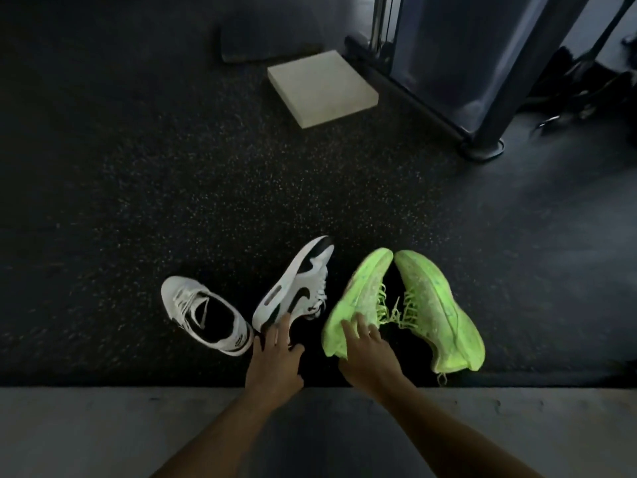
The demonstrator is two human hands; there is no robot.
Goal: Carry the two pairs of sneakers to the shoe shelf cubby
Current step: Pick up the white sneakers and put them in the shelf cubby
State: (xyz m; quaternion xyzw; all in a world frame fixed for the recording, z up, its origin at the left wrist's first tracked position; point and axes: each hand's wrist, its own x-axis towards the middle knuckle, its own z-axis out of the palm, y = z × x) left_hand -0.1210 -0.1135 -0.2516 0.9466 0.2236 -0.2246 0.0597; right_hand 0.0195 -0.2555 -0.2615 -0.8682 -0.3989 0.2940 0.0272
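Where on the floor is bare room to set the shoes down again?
Bare floor lies between the white sneakers and the pale block, and right of the green sneakers. It is crowded around both hands, left hand and right hand, and the machine base.

Single head view, steeply downward, close above floor [172, 167], facing forward

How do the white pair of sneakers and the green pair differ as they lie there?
The white sneakers are white with black trim; the green sneakers are bright green all over. The white ones lie apart, one upright and one tipped on its side; the green ones lean together, toes touching. The left hand is at the tipped white shoe, the right hand on a green one. Both pairs sit on the dark floor.
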